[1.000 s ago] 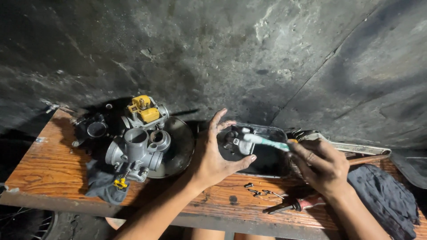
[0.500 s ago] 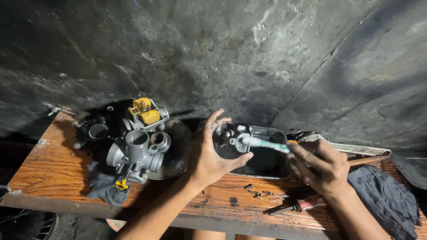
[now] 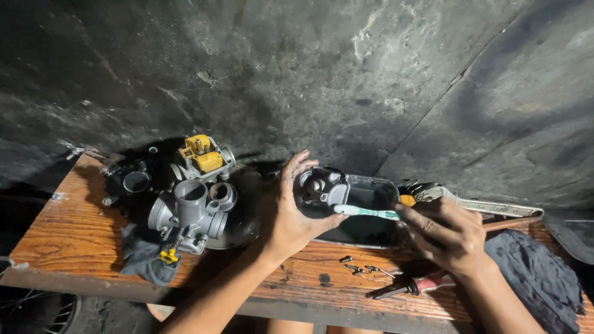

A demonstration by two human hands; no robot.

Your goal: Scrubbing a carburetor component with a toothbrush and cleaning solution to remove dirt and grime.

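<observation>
Starting from the left: on the wooden bench (image 3: 74,235) lies a dark rag (image 3: 145,263), w/ a grey carburettor body (image 3: 189,213) on it, and behind it a second carburettor with a yellow top (image 3: 201,154).

The left hand (image 3: 291,213) holds a small metal part (image 3: 322,188) over a dark oblong tray (image 3: 371,213), thumb under it and fingers (image 3: 294,170) curled around its far side. The right hand (image 3: 448,232) pinches the handle of a light green toothbrush (image 3: 365,212) betw. thumb and fingers, bristle end touching the part.

To brush well, I think the left hand must keep the part steady above the tray, w/ short strokes and turning the part for hidden corners.

Small screws (image 3: 362,268) and a red-handled screwdriver (image 3: 411,286) lie near the front edge, a spanner (image 3: 482,204) behind the right hand, a dark cloth (image 3: 532,272) at far right. No packages, labels or signs are visible.
</observation>
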